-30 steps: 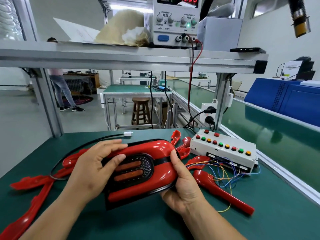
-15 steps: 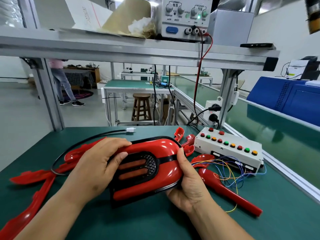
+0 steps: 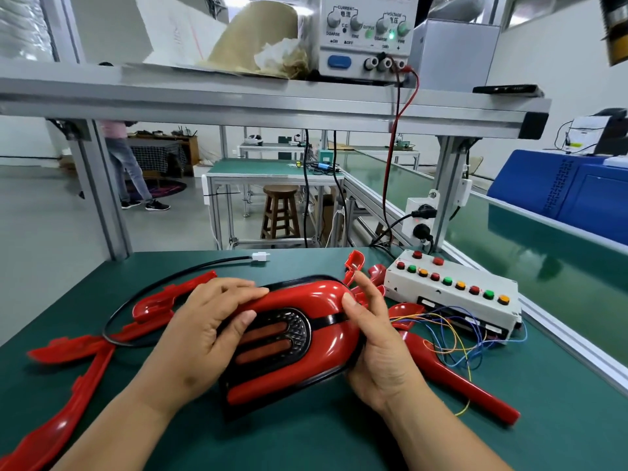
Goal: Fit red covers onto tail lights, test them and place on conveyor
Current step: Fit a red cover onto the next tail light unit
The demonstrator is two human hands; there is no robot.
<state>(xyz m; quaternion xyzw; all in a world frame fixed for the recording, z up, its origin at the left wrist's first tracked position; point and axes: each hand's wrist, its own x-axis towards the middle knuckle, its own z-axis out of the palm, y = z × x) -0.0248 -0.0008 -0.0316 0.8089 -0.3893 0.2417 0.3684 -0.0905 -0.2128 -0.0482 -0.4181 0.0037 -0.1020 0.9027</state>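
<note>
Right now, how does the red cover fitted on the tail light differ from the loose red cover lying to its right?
The fitted cover wraps a dark lens; the loose cover lies on the green mat with no lens in it. The left hand grips the fitted cover and the right hand presses its end, while the loose cover lies unheld. Both are glossy red plastic.

Bright, even light – edges bowed, slight blur
</note>
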